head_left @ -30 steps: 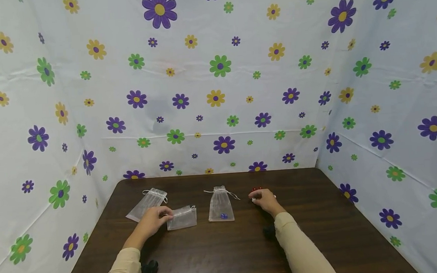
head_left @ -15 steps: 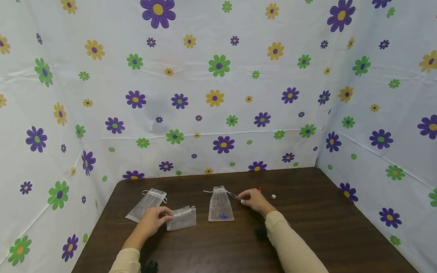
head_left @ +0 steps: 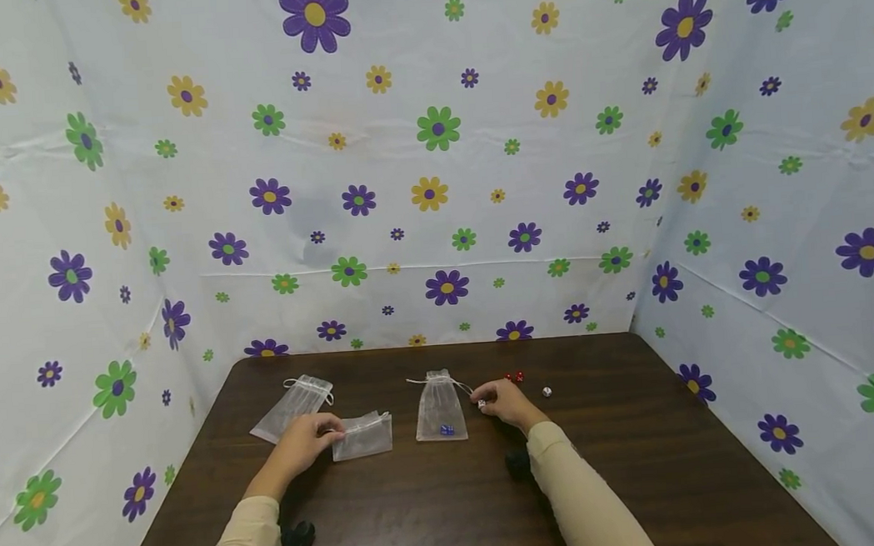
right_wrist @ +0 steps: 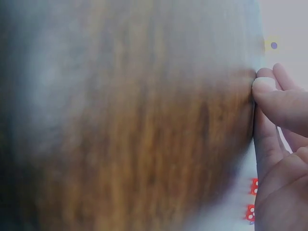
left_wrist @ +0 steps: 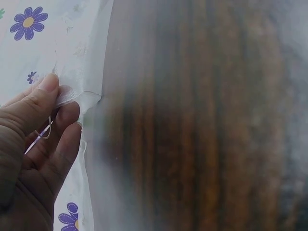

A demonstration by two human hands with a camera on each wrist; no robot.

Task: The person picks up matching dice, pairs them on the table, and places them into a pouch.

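Observation:
My left hand (head_left: 306, 441) pinches the left end of a small sheer white drawstring pouch (head_left: 364, 436) lying on the table; in the left wrist view, thumb and fingers grip the gauzy fabric (left_wrist: 67, 95). Just right of the middle pouch (head_left: 437, 402), which has blue dice (head_left: 447, 429) at its bottom, is my right hand (head_left: 507, 404). Its thumb and fingertips pinch a white die (head_left: 481, 405) low over the table. That die is hidden in the right wrist view, where thumb and finger meet (right_wrist: 281, 115).
Behind my right hand lie two red dice (head_left: 519, 376), and another white die (head_left: 547, 391) sits to its right. A third sheer pouch (head_left: 295, 407) lies back left. Flowered white cloth (head_left: 429, 140) walls the dark wooden table (head_left: 421, 508) at the back and sides.
My right hand has come left from the red and white dice to beside the middle pouch, carrying a white die. The red dice and other white die came into view. My left hand stays put.

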